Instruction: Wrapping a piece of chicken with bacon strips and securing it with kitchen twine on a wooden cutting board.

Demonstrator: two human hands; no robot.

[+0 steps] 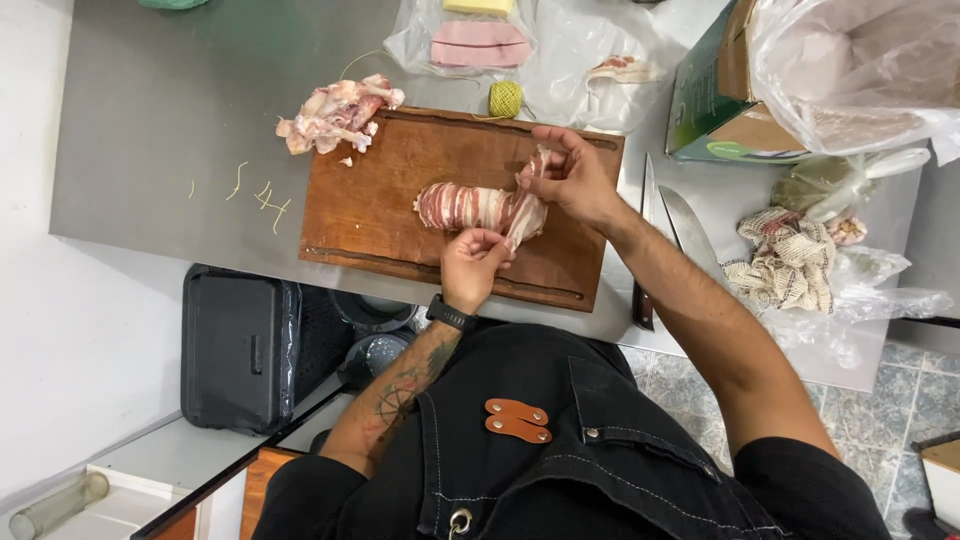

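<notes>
Pinching a bacon strip point(533, 170) with both hands point(570, 175), I keep it taut around the bacon-wrapped roll point(470, 207) on the cutting board point(370, 210).

Chicken bones point(335, 113) beside twine ball point(505, 98); knives point(680, 225) near cloth point(790, 258).

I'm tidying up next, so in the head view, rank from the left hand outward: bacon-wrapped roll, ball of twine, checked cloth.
From the left hand:
1. Bacon-wrapped roll, touching its fingers, mid-board.
2. Ball of twine, beyond the board's far edge.
3. Checked cloth, far right, past the knives.
</notes>
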